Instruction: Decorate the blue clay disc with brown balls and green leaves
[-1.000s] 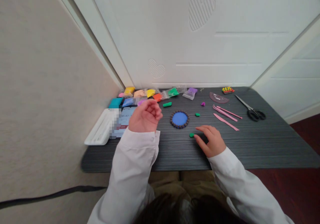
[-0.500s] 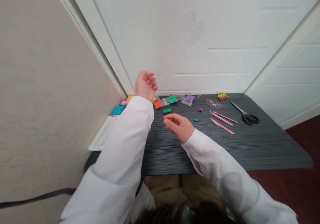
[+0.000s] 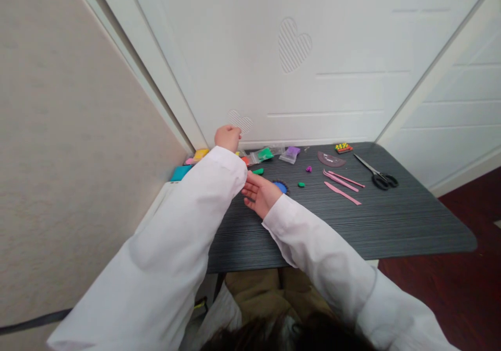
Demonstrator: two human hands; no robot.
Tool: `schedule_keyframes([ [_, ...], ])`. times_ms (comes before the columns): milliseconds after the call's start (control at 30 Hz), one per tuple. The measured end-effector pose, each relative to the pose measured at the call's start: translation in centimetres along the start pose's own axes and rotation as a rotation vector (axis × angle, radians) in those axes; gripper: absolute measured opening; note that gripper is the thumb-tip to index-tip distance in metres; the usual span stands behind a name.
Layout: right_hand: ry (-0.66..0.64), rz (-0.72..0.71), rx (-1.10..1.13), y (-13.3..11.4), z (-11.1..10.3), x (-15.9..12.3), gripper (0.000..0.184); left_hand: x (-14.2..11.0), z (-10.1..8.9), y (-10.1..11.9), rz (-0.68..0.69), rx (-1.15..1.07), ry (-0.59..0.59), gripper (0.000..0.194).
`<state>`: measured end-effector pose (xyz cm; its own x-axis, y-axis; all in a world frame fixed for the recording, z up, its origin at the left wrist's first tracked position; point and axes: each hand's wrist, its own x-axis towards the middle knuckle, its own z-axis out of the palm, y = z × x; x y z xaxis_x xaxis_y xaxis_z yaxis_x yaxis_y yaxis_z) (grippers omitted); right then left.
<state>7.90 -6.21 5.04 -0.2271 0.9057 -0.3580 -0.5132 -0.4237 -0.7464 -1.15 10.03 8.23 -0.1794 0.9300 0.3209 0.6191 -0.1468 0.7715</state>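
My left hand (image 3: 227, 138) is raised above the back left of the table, fingers curled in, with nothing visible in it. My right hand (image 3: 261, 196) is at the left sleeve cuff (image 3: 236, 167), its fingertips against the white fabric and its fingers apart. A blue round piece with a dark rim (image 3: 280, 187) is partly hidden behind the right wrist. Just beyond the right hand lies a green clay roll (image 3: 258, 172), partly covered. A smaller green clay piece (image 3: 301, 185) and a purple bit (image 3: 309, 169) lie farther right.
Clay packets line the back edge, among them a green one (image 3: 265, 154) and a purple one (image 3: 293, 152). Pink tools (image 3: 342, 192), a clear half-round template (image 3: 331, 159), a colourful small block (image 3: 343, 148) and scissors (image 3: 379, 177) lie right. A white tray (image 3: 151, 210) sits left.
My left hand has curled its fingers and come down slightly. The right hand has moved left to the left cuff and spread its fingers, uncovering the blue round piece. The view has shifted slightly.
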Motion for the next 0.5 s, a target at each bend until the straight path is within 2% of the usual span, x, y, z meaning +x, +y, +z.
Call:
schedule_keyframes([
  [167,0.052,-0.155,-0.086,0.0,0.2,-0.5,0.020,-0.2,-0.7,-1.1,0.043,0.177,0.040,0.017],
  [233,0.073,-0.317,-0.211,-0.1,0.9,-1.1,0.014,-0.9,-0.9,-1.3,0.066,0.240,0.049,0.018],
  [300,0.071,-0.632,-0.541,-0.3,2.0,-2.1,0.008,-1.8,-0.9,-1.4,0.146,0.367,0.037,0.022],
  [367,0.025,-0.989,-1.000,-0.3,3.6,-3.3,0.018,-2.9,-0.6,-1.4,0.268,0.513,-0.027,0.026],
  [433,-0.094,-1.164,-1.322,-0.2,5.2,-4.9,0.025,-3.8,-0.3,-1.3,0.348,0.585,-0.113,0.027],
  [500,-0.208,-1.250,-1.462,0.1,6.4,-6.7,0.026,-4.1,0.0,-1.5,0.329,0.552,-0.165,0.025],
])
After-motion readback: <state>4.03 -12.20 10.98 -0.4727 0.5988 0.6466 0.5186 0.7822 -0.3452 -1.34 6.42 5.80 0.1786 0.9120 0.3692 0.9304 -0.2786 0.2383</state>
